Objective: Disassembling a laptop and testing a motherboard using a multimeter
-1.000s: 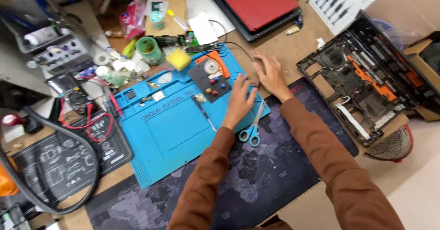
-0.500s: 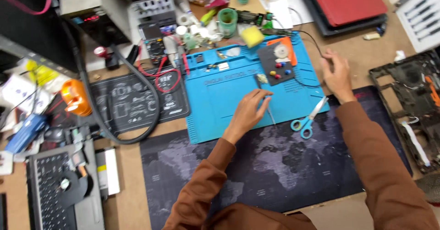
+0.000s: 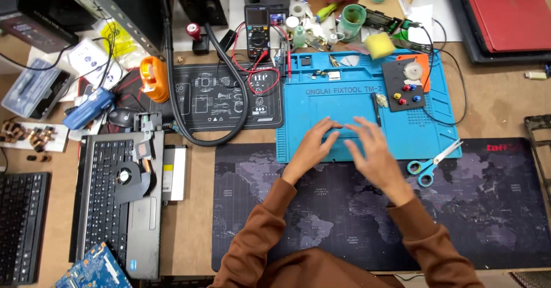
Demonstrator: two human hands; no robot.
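Both hands rest open and empty-gripped, fingers spread: the left hand (image 3: 313, 150) and the right hand (image 3: 376, 156) side by side on the near edge of the blue repair mat (image 3: 321, 101). Just right lie blue-handled scissors (image 3: 431, 163). Farther back on the counter (image 3: 499, 101) stands a multimeter (image 3: 257, 32).

Blue-handled scissors (image 3: 433, 163) lie at the lower right corner of the repair mat, on the dark map-printed desk mat (image 3: 488, 207). A multimeter (image 3: 257, 32) stands at the desk's back edge, red leads trailing. A yellow sponge (image 3: 379, 45) sits near a green cup (image 3: 352, 19). An opened laptop base (image 3: 123, 202) with its fan rests at the left. A red laptop (image 3: 508, 12) fills the back right corner.
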